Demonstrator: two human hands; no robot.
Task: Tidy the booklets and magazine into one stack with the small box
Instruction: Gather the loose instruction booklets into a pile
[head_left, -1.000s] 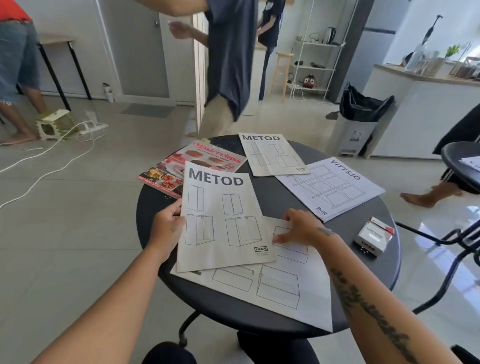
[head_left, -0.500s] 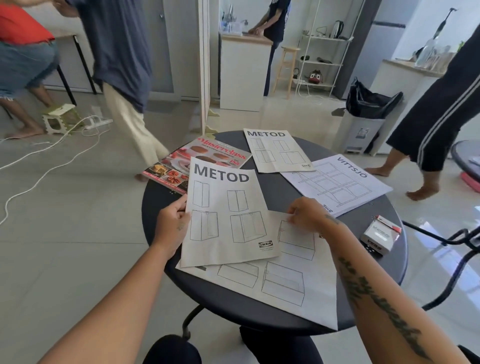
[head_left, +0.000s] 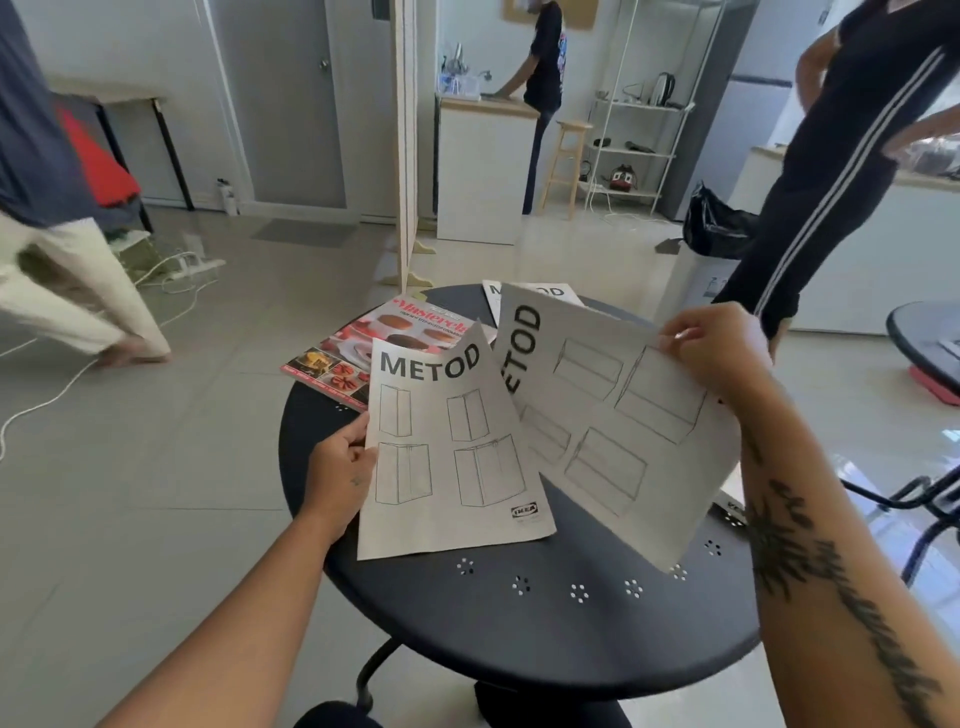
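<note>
My left hand (head_left: 340, 470) pinches the left edge of a smaller METOD booklet (head_left: 447, 457), which rests on the round dark table (head_left: 545, 623). My right hand (head_left: 714, 348) grips the top edge of a larger METOD booklet (head_left: 623, 415) and holds it lifted and tilted above the table, its left part behind the smaller booklet. A red cooking magazine (head_left: 363, 343) lies at the table's far left. Another METOD booklet (head_left: 540, 291) peeks out at the far edge. The small box and the VITTSJÖ sheet are hidden behind the raised booklet.
A person in dark striped trousers (head_left: 810, 208) stands close beyond the table on the right. Another person (head_left: 67, 280) walks at the left, near white cables (head_left: 171, 280) on the floor. A second dark table (head_left: 924, 327) is at the right edge.
My right hand has pulled the large booklet out from under the smaller one and raised it, turned sideways. The person at the right has stepped closer; the walker moved further left.
</note>
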